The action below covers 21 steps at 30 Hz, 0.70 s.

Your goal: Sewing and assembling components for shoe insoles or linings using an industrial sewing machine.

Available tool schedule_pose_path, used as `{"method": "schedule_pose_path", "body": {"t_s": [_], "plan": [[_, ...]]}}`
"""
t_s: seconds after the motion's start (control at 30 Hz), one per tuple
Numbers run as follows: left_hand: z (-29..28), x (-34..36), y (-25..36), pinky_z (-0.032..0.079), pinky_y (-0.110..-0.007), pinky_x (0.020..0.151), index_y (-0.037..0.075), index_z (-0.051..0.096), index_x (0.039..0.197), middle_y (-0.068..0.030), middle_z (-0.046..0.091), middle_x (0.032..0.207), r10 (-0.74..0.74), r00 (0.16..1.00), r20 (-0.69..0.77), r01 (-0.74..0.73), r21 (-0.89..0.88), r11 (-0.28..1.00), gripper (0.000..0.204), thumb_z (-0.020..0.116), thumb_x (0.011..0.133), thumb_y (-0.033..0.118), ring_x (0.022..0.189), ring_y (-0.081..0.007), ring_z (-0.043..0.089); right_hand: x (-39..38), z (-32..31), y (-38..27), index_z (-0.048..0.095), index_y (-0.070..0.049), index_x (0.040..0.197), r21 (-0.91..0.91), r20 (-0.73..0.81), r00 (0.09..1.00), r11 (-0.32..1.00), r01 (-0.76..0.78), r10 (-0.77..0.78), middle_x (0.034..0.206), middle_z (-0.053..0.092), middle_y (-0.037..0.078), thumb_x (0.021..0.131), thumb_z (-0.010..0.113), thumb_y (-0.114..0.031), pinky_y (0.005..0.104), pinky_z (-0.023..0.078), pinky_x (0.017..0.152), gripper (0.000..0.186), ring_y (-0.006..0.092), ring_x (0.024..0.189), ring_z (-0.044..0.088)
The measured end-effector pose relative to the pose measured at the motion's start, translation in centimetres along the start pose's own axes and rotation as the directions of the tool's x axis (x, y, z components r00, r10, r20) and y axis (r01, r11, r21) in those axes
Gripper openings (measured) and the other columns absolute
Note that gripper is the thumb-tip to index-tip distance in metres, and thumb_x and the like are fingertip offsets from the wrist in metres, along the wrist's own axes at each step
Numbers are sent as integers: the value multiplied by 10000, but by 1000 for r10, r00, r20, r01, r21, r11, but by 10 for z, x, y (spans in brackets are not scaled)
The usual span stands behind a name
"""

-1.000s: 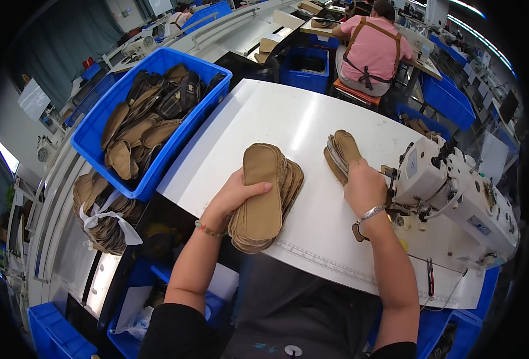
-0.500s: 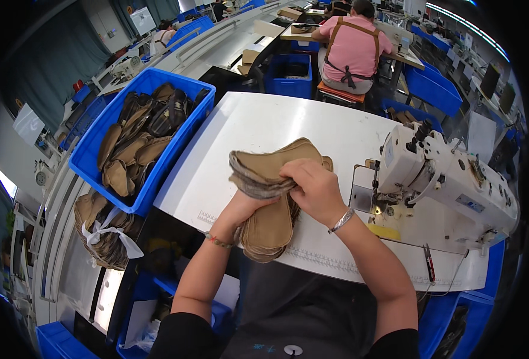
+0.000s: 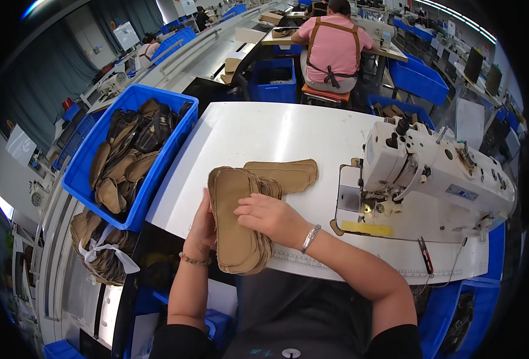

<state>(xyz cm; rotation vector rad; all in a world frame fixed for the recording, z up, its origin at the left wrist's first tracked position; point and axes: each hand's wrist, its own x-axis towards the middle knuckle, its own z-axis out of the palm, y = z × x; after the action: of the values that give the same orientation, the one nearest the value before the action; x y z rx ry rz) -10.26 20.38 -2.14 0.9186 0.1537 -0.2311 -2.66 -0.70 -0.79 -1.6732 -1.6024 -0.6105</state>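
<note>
Left hand (image 3: 201, 220) partly open, upright along the left side of a stack of brown sole-shaped pieces (image 3: 233, 224), touching its edge; some fingers hidden, can't tell how firm the hold. Right hand (image 3: 270, 218) half open, bent fingers laid across the stack's top face; thumb out of sight, can't tell if it's pinching. Stack sits between both hands over the near part of the white tabletop (image 3: 312, 134), lower end at the near edge, layers fanned toward the right. Second brown batch (image 3: 297, 174) lies crosswise just behind, partly covered by the stack.

Containers: big blue bin (image 3: 159, 172) left of the tabletop, heaped with brown and dark pieces (image 3: 131, 151). Brown bundle (image 3: 89, 229) tied with a white strip (image 3: 106, 248) just below it. Blue bin (image 3: 486, 306) at lower right, dark contents, not clear what. Another blue bin (image 3: 423, 117) beyond the tabletop, brown pieces inside. Sewing machine (image 3: 441, 179) on the right, yellow strip (image 3: 366, 229) near its base.
</note>
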Motion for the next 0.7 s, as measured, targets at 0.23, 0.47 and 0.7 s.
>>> {"method": "schedule_pose_path", "body": {"t_s": [0.23,0.47,0.7], "plan": [[3,-36,5,571,-333,852,-32,514,1347,-143,653,1201,207,954,-215,-159,219,963,515,698,910,167,1021,-208,677,5,24,8,641,-54,1117,-75,-75,994,993,-89,83,1255,627,119,826,671,-105,385,513,1010,297,294,1166,624],[-2,-40,15,593,-328,777,-48,551,1292,-146,688,1104,232,925,-301,-179,192,965,489,711,896,190,921,-209,706,-17,13,78,505,40,1355,-519,164,803,743,-423,572,1156,648,168,867,669,-133,353,583,811,543,300,991,670],[3,-36,12,595,-318,764,-51,584,1253,-143,697,1073,247,926,-286,-171,264,949,456,718,898,203,897,-194,709,-41,-4,71,638,18,967,-795,229,764,569,-210,603,828,667,131,837,631,-88,294,597,616,168,233,772,689]]}}
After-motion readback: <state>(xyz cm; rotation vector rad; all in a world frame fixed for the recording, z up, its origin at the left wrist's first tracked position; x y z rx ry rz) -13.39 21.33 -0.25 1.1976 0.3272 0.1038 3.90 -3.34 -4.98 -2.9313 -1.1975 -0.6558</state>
